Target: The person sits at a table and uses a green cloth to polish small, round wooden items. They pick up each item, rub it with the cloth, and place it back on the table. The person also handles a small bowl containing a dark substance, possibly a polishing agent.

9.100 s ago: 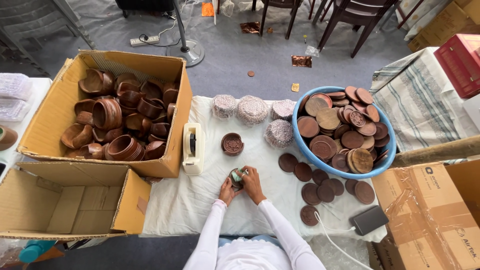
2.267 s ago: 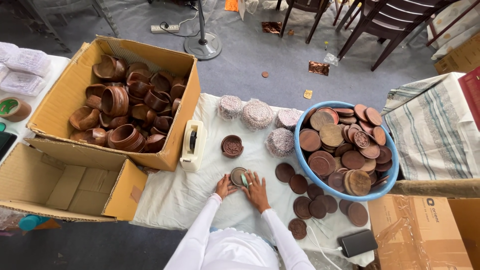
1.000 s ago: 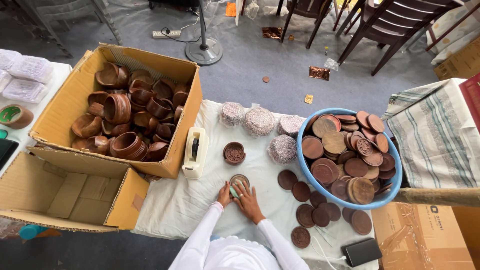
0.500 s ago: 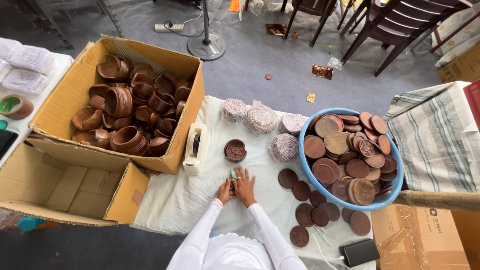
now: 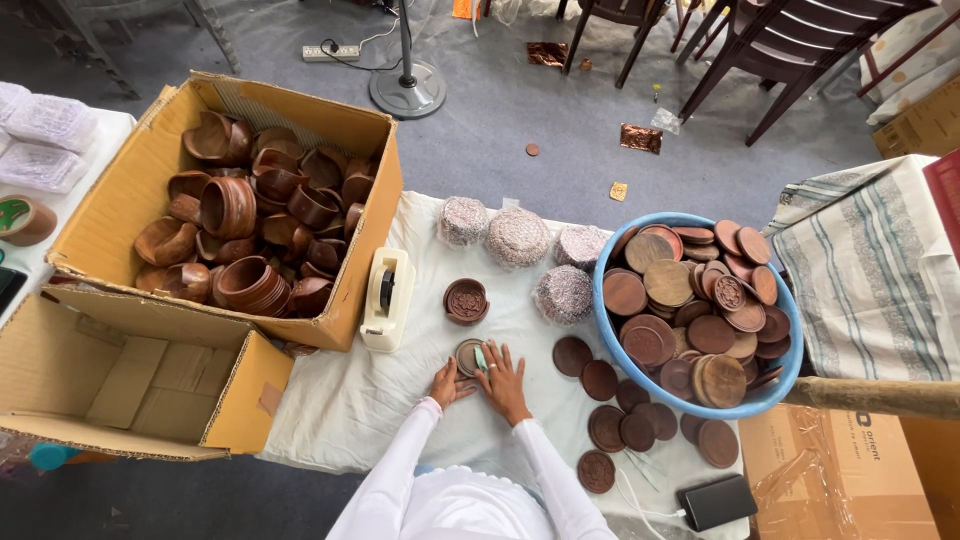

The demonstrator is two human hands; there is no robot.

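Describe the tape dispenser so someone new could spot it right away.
Find the big open cardboard box of wooden bowls on the left. Against its lower right corner, on the white cloth, stands the tape dispenser. It is cream plastic, while the things around it are brown wood.

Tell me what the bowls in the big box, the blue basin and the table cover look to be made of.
Bowls: seemingly turned wood, dark brown with a soft sheen and ring lines.
Blue basin: likely plastic, with a smooth, even-coloured rim.
Table cover: white fabric, creased and draping over the edge.
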